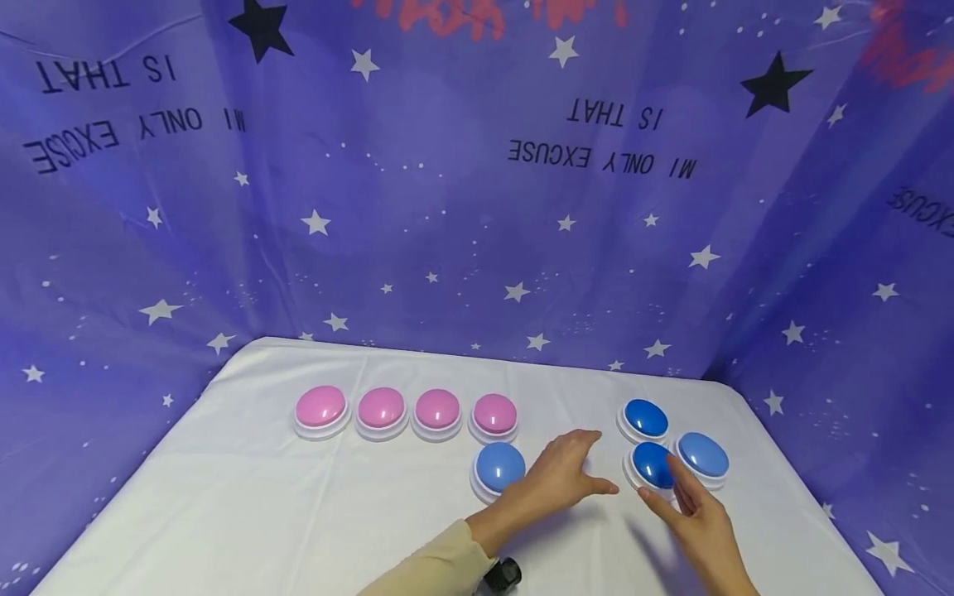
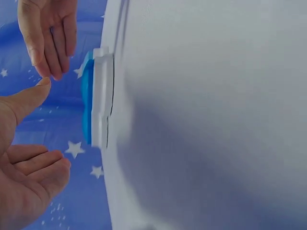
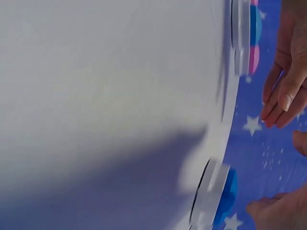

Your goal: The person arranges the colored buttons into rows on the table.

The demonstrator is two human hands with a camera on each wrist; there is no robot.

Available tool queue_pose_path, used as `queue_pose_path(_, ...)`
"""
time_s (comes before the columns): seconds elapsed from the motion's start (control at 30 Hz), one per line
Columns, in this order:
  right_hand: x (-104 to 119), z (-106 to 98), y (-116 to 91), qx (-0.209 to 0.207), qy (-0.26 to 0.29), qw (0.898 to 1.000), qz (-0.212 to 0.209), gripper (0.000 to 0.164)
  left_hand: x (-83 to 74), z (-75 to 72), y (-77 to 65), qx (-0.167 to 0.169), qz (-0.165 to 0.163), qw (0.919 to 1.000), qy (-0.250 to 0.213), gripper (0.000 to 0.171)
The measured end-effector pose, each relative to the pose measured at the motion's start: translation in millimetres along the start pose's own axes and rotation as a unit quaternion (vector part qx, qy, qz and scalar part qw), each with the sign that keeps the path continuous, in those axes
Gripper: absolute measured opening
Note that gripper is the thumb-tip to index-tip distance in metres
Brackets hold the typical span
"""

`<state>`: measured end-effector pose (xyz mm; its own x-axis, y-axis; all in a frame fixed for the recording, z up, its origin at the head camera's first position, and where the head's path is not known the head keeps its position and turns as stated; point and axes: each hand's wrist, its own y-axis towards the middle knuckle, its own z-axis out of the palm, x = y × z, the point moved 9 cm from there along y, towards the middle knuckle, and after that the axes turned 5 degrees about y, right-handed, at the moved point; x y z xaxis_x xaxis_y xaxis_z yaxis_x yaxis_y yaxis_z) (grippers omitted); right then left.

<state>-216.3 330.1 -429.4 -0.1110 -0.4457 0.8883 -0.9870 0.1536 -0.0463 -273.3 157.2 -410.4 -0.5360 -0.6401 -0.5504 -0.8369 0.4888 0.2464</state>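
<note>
Between the light blue button (image 1: pixel 501 467) and the blue buttons on the right, my left hand (image 1: pixel 561 476) hovers over the cloth, thumb and fingers spread with nothing between them. My right hand (image 1: pixel 699 520) is at the near side of a dark blue button (image 1: pixel 653 464), and its fingertips overlap that button's edge in the head view. In the right wrist view the thumb (image 3: pixel 300 142) stands apart from the fingers, close by the dark blue button's dome (image 3: pixel 226 199). A second dark blue button (image 1: pixel 645 419) sits just behind, and a lighter blue one (image 1: pixel 704 455) to the right.
Several pink buttons, the rightmost (image 1: pixel 495 415) behind the light blue one, stand in a row across the back left of the white-covered table (image 1: pixel 224 480). A black cylindrical object (image 1: pixel 503 574) is by the left sleeve. Purple star-printed cloth (image 1: pixel 447 207) hangs behind and along both sides.
</note>
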Motion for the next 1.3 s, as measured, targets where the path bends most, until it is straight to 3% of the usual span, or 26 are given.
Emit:
queue_pose_path(0.13,-13.2,-15.2,1.5,-0.019,-0.015,1.0,0.015,0.088,-8.3,16.4,14.7,0.0,0.005,1.0,0.008,0.071)
queue_pose_path(0.3,-23.5,-20.1,5.6,-0.013,-0.014,0.999,0.037,0.091,-14.1,28.1,27.1,-0.01,0.014,0.9998,0.0,0.063)
queue_pose_path(0.63,-39.0,-18.0,20.6,0.005,-0.014,0.999,0.052,0.092,-11.2,46.2,37.2,-0.007,0.016,0.9998,0.012,0.062)
queue_pose_path(0.8,-45.2,-18.5,25.4,0.007,-0.002,0.998,0.061,0.093,-15.7,54.6,42.9,-0.002,0.037,0.9993,-0.003,0.062)
queue_pose_path(1.13,-47.3,-17.3,29.9,-0.003,0.007,0.999,0.05,0.087,-21.6,66.3,49.7,0.021,0.059,0.998,-0.005,0.056)
queue_pose_path(1.3,-55.5,-19.3,30.1,-0.021,0.042,0.996,0.072,0.085,-23.8,71.6,52.0,0.023,0.059,0.9979,0.013,0.052)
